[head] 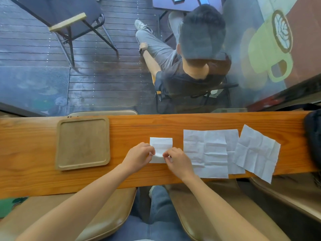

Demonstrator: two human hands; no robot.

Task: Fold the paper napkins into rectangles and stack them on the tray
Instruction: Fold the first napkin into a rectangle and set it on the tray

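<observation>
i had the half-folded napkin [161,146] lying on the wooden counter [208,122] straight in front of me, between the tray [83,143] on the left and the flat napkins on the right. my left hand [139,156] pinched its near left edge and my right hand [177,160] pinched the near right edge, both clamped on the paper with thumb and fingertips close together, the two hands almost touching. i judged that grip was there to lift the near edge and bring it over for the next fold, which is why the far part stayed flat on the wood.

the tray sat bare and well apart from the napkin, so nothing was stacked yet. the unfolded napkins [205,152] overlapped one another, and the furthest one [257,150] lay tilted with a corner hanging past the counter's near edge, kept within easy reach of my right hand.

my fingers covered the napkin's near corners, so i could not tell how many layers were pinched. how many sheets lay in the overlapped pile was hard to make out. a dark object [312,136] at the right edge was cut off.
</observation>
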